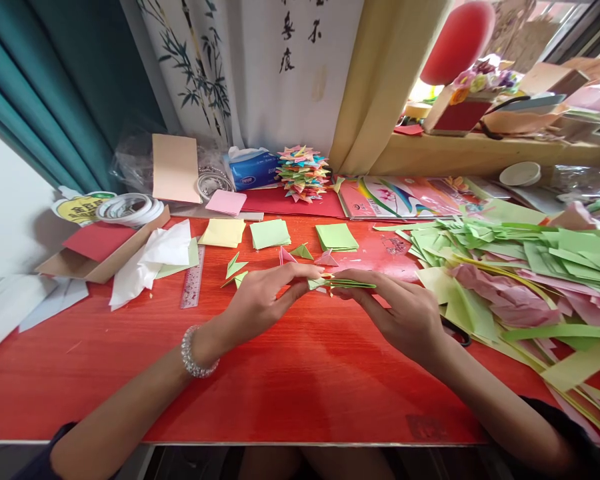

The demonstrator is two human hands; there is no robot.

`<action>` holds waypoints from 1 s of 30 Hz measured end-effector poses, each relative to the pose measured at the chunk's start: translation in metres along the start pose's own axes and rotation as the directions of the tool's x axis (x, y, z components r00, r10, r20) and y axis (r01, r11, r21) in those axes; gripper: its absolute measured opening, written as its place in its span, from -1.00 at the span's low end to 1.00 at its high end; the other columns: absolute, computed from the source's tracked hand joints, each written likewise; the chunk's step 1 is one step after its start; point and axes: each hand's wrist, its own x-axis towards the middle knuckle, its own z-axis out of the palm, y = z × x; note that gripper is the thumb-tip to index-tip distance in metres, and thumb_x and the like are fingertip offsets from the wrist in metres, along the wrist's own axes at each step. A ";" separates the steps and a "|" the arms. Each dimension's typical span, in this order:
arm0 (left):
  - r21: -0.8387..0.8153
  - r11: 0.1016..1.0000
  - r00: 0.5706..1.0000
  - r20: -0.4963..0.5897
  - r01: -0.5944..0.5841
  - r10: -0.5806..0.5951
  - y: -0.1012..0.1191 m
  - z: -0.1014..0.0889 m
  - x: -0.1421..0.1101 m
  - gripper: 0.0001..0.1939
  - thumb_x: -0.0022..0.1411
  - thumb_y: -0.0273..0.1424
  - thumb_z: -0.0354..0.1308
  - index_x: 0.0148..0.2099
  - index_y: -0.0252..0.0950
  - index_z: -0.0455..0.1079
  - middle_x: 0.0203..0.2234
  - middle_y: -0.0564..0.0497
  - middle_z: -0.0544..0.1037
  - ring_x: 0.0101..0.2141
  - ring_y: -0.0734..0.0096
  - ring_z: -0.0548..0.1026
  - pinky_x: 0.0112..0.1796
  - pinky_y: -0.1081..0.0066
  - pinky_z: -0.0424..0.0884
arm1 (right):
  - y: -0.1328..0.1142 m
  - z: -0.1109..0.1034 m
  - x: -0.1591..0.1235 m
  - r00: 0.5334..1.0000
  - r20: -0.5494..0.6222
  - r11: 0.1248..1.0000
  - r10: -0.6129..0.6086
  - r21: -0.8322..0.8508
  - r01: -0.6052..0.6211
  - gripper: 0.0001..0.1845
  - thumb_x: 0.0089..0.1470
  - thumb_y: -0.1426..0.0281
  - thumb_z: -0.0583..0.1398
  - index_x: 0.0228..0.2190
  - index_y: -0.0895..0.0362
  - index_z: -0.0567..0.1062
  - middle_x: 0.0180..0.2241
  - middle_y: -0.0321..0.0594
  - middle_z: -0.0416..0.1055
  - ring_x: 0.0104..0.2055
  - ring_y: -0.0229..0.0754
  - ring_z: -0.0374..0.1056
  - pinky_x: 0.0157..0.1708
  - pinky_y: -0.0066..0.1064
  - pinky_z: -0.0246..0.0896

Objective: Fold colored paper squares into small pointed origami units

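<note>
A folded piece of green paper (350,284) is pinched between my two hands above the red table (280,373). My left hand (265,293), with a beaded bracelet at its wrist, grips the paper's left end between thumb and fingers. On the right end, my right hand (400,307) holds it with the thumb below and the fingers on top. Just behind my hands lie small folded pieces: a green one (303,251), a pink one (327,259) and another green one (234,266). Beyond these sit stacks of yellow (223,233), pale green (271,235) and bright green paper (337,237).
Loose green and pink paper strips (540,267) cover the table's right side. A ruler (193,279), white tissue (155,260) and a cardboard tray (100,263) lie at left. Along the back stand a blue tissue pack (253,170), a multicoloured paper ball (304,175) and a pink stack (226,203).
</note>
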 end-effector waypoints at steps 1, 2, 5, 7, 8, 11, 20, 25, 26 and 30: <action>0.011 1.000 1.000 0.000 -0.013 0.013 0.000 0.000 0.000 -0.83 0.21 -0.48 0.03 -0.13 -0.26 0.33 -0.26 0.06 0.55 -0.24 0.52 0.50 -0.22 0.53 0.45 | -0.001 0.000 0.000 1.000 -0.003 1.000 0.013 -0.007 -0.013 -0.84 0.07 0.52 0.13 -0.26 0.13 0.39 -0.39 -0.30 0.53 -0.42 -0.31 0.47 -0.46 -0.58 0.36; 0.019 0.999 1.000 0.001 -0.025 0.025 0.000 0.000 0.000 -0.83 0.21 -0.48 0.03 -0.12 -0.26 0.32 -0.25 0.06 0.55 -0.24 0.53 0.49 -0.21 0.53 0.44 | -0.001 0.000 0.001 1.000 -0.006 1.000 0.026 -0.012 -0.026 -0.85 0.07 0.51 0.13 -0.26 0.13 0.40 -0.40 -0.31 0.53 -0.43 -0.31 0.47 -0.48 -0.58 0.36; 0.027 0.998 0.999 -0.002 -0.054 0.054 -0.001 0.000 0.000 -0.81 0.21 -0.49 0.02 -0.10 -0.26 0.31 -0.23 0.05 0.54 -0.22 0.54 0.49 -0.19 0.53 0.44 | -0.002 0.000 0.000 0.998 0.000 0.998 0.055 0.014 -0.055 -0.85 0.06 0.52 0.13 -0.27 0.13 0.41 -0.42 -0.33 0.53 -0.44 -0.31 0.47 -0.50 -0.59 0.36; 0.027 0.998 0.998 -0.007 -0.063 0.063 -0.002 0.000 0.000 -0.81 0.22 -0.49 0.02 -0.10 -0.27 0.31 -0.23 0.05 0.54 -0.22 0.55 0.49 -0.19 0.54 0.43 | -0.002 0.000 -0.001 0.998 0.011 0.996 0.067 0.053 -0.068 -0.83 0.05 0.54 0.13 -0.27 0.14 0.41 -0.42 -0.33 0.54 -0.43 -0.31 0.47 -0.50 -0.61 0.37; 0.030 0.997 0.998 -0.008 -0.065 0.066 -0.002 0.000 0.000 -0.81 0.22 -0.49 0.02 -0.10 -0.27 0.31 -0.24 0.05 0.54 -0.23 0.55 0.49 -0.20 0.55 0.43 | -0.001 0.000 -0.001 0.997 0.015 0.995 0.073 0.072 -0.074 -0.83 0.05 0.56 0.13 -0.27 0.14 0.41 -0.43 -0.34 0.54 -0.43 -0.31 0.47 -0.50 -0.62 0.36; 0.036 0.997 0.997 -0.016 -0.073 0.073 -0.002 0.000 0.000 -0.81 0.22 -0.50 0.02 -0.11 -0.27 0.32 -0.24 0.06 0.54 -0.23 0.56 0.49 -0.21 0.57 0.43 | -0.001 0.000 -0.003 0.995 0.021 0.990 0.099 0.102 -0.101 -0.82 0.03 0.58 0.14 -0.28 0.16 0.41 -0.46 -0.34 0.54 -0.42 -0.31 0.48 -0.50 -0.63 0.36; 0.036 0.998 0.999 -0.011 -0.046 0.046 -0.001 -0.002 0.000 -0.82 0.22 -0.48 0.01 -0.12 -0.25 0.32 -0.25 0.06 0.54 -0.22 0.53 0.49 -0.23 0.55 0.44 | -0.003 0.000 -0.002 0.991 0.049 0.983 0.127 0.130 -0.133 -0.82 0.03 0.59 0.13 -0.28 0.15 0.41 -0.46 -0.34 0.53 -0.41 -0.31 0.47 -0.49 -0.62 0.36; 0.025 0.998 0.998 -0.006 -0.055 0.055 -0.002 -0.001 0.000 -0.81 0.21 -0.49 0.02 -0.11 -0.26 0.32 -0.25 0.06 0.54 -0.22 0.54 0.49 -0.22 0.55 0.44 | -0.003 -0.001 -0.001 0.994 0.042 0.988 0.104 0.110 -0.108 -0.81 0.02 0.58 0.14 -0.28 0.13 0.40 -0.44 -0.33 0.53 -0.42 -0.30 0.47 -0.48 -0.59 0.37; 0.025 0.998 0.998 -0.007 -0.056 0.056 -0.002 -0.001 0.000 -0.81 0.21 -0.50 0.02 -0.11 -0.26 0.32 -0.25 0.06 0.54 -0.22 0.54 0.49 -0.22 0.55 0.43 | -0.003 -0.001 -0.001 0.994 0.048 0.989 0.097 0.110 -0.102 -0.81 0.03 0.58 0.14 -0.28 0.12 0.40 -0.43 -0.33 0.53 -0.42 -0.30 0.47 -0.47 -0.59 0.37; 0.035 0.997 0.998 -0.014 -0.064 0.064 -0.003 -0.001 -0.001 -0.81 0.21 -0.51 0.03 -0.12 -0.26 0.32 -0.25 0.06 0.54 -0.23 0.55 0.49 -0.23 0.56 0.43 | -0.003 -0.002 -0.001 0.994 0.072 0.989 0.088 0.113 -0.096 -0.81 0.04 0.57 0.13 -0.27 0.12 0.39 -0.43 -0.34 0.53 -0.41 -0.31 0.47 -0.47 -0.60 0.37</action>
